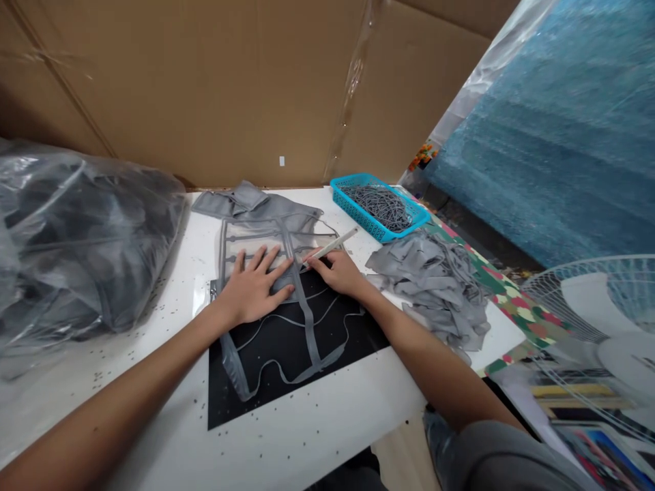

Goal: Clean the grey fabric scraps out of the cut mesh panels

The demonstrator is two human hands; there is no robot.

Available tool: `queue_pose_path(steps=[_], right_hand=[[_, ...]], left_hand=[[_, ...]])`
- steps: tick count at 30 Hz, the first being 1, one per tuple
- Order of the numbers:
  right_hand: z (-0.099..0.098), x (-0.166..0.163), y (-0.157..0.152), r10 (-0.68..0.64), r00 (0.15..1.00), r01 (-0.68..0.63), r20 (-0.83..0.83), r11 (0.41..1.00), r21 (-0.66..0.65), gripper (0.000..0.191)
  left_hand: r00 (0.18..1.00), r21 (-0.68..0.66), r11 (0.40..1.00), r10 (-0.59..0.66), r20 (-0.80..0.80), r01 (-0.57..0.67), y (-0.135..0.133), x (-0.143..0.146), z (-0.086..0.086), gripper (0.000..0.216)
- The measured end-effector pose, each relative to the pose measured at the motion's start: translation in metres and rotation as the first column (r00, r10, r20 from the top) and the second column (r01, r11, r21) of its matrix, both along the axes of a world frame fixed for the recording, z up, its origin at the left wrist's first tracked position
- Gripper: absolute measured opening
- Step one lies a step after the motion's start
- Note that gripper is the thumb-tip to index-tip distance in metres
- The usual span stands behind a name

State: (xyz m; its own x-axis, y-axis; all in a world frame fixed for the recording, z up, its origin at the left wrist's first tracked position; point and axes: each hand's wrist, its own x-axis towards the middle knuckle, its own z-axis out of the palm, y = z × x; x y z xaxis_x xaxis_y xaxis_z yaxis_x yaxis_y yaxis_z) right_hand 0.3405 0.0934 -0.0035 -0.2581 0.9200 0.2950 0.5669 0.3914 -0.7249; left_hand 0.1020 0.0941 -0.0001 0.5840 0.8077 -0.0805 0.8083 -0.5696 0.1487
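A grey garment piece with sheer panels and narrow strips (301, 300) lies spread over a black sheet (291, 351) on the white table. My left hand (256, 286) rests flat on the garment, its fingers spread. Close to its right, my right hand (340, 271) grips a slim white pen-like tool (335, 243), whose tip points down-left at the garment's centre strip. Whether the tip touches the cloth I cannot tell. Folded grey fabric (286, 210) lies at the garment's far end.
A blue basket (358, 213) of thin grey strips stands back right, beside a pile of grey fabric scraps (434, 279). A clear plastic bag (86, 239) of dark grey cloth fills the left. Cardboard (230, 88) walls the back. At right is a white fan (608, 327). Small dark bits dot the table.
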Motion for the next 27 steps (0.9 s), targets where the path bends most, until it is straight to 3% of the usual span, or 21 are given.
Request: queue_pose_path(steps=[5, 12, 17, 27], right_hand=[[-0.002, 0.000, 0.001, 0.008, 1.000, -0.008, 0.001, 1.000, -0.019, 0.031], [-0.014, -0.011, -0.003, -0.011, 0.988, -0.029, 0.152, 0.967, 0.254, 0.028], [-0.012, -0.005, 0.001, -0.212, 0.912, 0.115, 0.352, 0.954, 0.276, 0.037], [0.005, 0.030, 0.015, -0.532, 0.748, 0.428, 0.397, 0.844, 0.323, 0.035]], left_hand=[[1.000, -0.004, 1.000, 0.012, -0.017, -0.012, -0.001, 0.001, 0.002, 0.071], [0.998, -0.086, 0.996, 0.029, -0.050, -0.033, 0.000, 0.003, 0.011, 0.073], [0.997, -0.092, 0.995, 0.041, -0.068, -0.047, -0.001, 0.003, 0.012, 0.073], [0.997, -0.098, 0.995, 0.029, -0.067, -0.036, -0.002, 0.002, 0.011, 0.072]])
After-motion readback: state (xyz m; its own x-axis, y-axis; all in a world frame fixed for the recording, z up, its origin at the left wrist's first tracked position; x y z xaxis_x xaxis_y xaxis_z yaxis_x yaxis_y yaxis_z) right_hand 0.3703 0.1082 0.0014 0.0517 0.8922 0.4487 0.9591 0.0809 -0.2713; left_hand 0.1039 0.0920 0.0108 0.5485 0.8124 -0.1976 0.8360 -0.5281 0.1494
